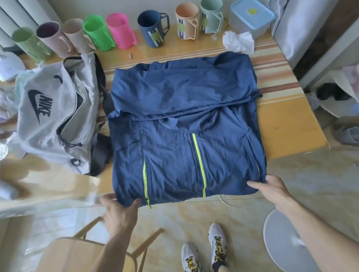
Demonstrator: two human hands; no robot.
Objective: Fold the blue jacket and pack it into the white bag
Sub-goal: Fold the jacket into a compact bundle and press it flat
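Note:
The blue jacket (184, 131) lies flat on the table, sleeves tucked in, its hood end folded over at the far side, neon-yellow zips facing up. My left hand (117, 209) pinches the jacket's near-left hem corner at the table edge. My right hand (269, 187) pinches the near-right hem corner. The white bag (56, 117), printed with a dark logo, rests to the left of the jacket with its zip open and a dark strap beside it.
A row of coloured mugs (120, 30) and a lidded plastic box (250, 15) line the table's far edge, with crumpled tissue (239, 41) nearby. A wooden chair (81, 263) stands at lower left, a round grey fan base (289, 241) at lower right.

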